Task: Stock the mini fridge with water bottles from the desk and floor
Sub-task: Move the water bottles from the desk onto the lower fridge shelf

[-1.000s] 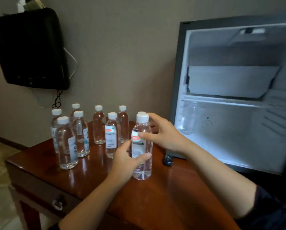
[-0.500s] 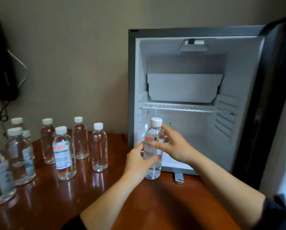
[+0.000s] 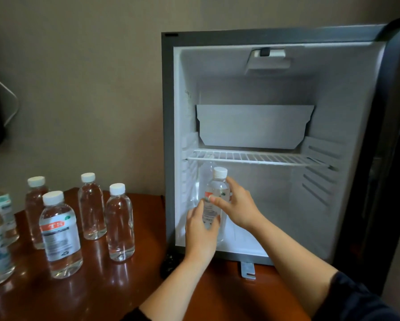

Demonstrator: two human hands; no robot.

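1. Water bottle, held (image 3: 217,200) — clear plastic, white cap, red-marked label, upright. A second ago it stood on the desk among the others; half a second ago it was at the mouth of the mini fridge; it now sits inside the lower compartment, at the left, under the wire shelf (image 3: 259,156). Whether its base touches the fridge floor cannot be told — the left hand covers it.
2. Meaning for the task: the transfer of this one bottle looks near its end, with only the set-down and release left.
3. Right hand (image 3: 238,208) — closed around the bottle's upper body, thumb across the label, fingers behind near the shoulder.
4. Left hand (image 3: 200,230) — wrapped around the lower body from the front-left, fingers partly curled, steadying.
5. Second bottle inside (image 3: 204,172) — faint, pale shape just behind the held one against the left wall; detail unclear.
6. Mini fridge (image 3: 168,135) — door open to the right, upper shelf bare apart from a grey panel at the back.
7. Desk bottles (image 3: 120,223) — at least six upright on the desk (image 3: 124,286), well left of the fridge, not yet stocked.
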